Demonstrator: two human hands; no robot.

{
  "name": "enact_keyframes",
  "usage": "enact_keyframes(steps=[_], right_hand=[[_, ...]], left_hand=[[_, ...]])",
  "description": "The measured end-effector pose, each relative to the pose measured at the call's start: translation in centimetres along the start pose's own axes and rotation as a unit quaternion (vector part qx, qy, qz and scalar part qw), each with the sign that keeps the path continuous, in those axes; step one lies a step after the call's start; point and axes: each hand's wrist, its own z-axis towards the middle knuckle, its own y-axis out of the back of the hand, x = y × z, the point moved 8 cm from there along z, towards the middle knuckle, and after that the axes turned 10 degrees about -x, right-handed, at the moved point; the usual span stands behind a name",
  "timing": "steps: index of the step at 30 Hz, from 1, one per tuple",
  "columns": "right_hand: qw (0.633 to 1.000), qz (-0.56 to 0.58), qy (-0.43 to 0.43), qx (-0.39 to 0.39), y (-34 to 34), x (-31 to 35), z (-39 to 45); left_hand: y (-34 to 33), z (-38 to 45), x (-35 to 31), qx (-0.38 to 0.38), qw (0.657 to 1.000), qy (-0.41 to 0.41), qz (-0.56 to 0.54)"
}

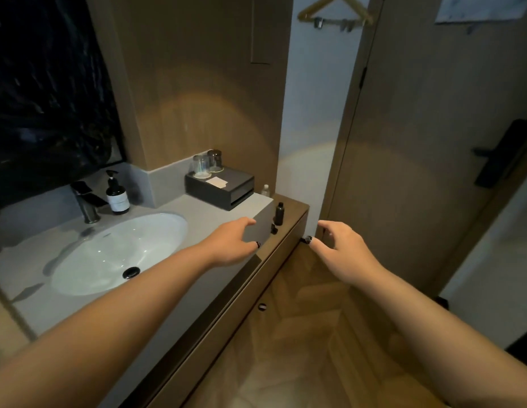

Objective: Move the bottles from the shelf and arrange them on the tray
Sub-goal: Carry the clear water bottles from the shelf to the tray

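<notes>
A small dark bottle [279,213] stands upright on the lower wooden shelf [294,210] to the right of the grey counter. A tiny dark bottle [274,230] sits just in front of it, and a small clear bottle [265,191] stands further back. The black tray box [235,187] rests at the back of the counter with two glasses [207,166] on it. My left hand [232,245] hovers over the counter's right end, fingers spread, a short way left of the dark bottles. My right hand [341,245] floats past the shelf's end, fingers apart, holding nothing.
A white basin [118,254] with a dark tap [87,201] and a pump soap bottle [117,194] fills the counter's left side. A wooden door [433,142] with a black handle stands to the right. Cabinet fronts with a round knob [262,307] lie below the shelf.
</notes>
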Motion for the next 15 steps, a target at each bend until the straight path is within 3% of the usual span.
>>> enact_keyframes(steps=[6, 15], right_hand=[[0.999, 0.007, -0.044, 0.008, -0.3, -5.6, 4.4], [0.998, 0.016, -0.035, 0.053, -6.5, -11.2, 16.4]], left_hand=[[-4.0, 5.8, -0.7, 0.019, 0.999, 0.005, -0.034], [-10.4, 17.8, 0.0, 0.023, 0.997, 0.015, -0.068]])
